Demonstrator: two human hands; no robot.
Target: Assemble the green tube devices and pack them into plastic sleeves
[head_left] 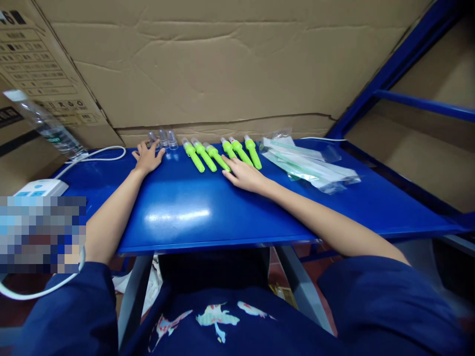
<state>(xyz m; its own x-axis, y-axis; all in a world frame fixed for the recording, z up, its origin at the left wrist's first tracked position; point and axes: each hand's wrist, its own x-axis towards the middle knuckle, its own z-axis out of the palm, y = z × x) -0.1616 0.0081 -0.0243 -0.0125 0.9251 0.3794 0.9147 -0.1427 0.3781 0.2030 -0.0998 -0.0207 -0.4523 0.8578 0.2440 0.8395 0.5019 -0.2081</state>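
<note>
My left hand [147,159] is at the back left of the blue table, its fingers spread. Its fingertips reach the leftmost of three clear plastic caps [172,140], which stand upright in a row and look hollow. Several lime-green stick-shaped things [195,157] with clear tips lie side by side to the right of the caps; their exact kind does not show. Across the lower ends of the middle sticks rests my right hand [243,174], fingers stretched out and apart. It covers part of one handle, and the end of another lies by its thumb and forefinger.
Clear plastic packets [311,165] with white and green contents lie right of the sticks. A water bottle [48,123], a white cable [107,154] and a power strip [48,188] are at the left. Cardboard [222,64] walls the back; a blue metal frame [386,64] rises at the right.
</note>
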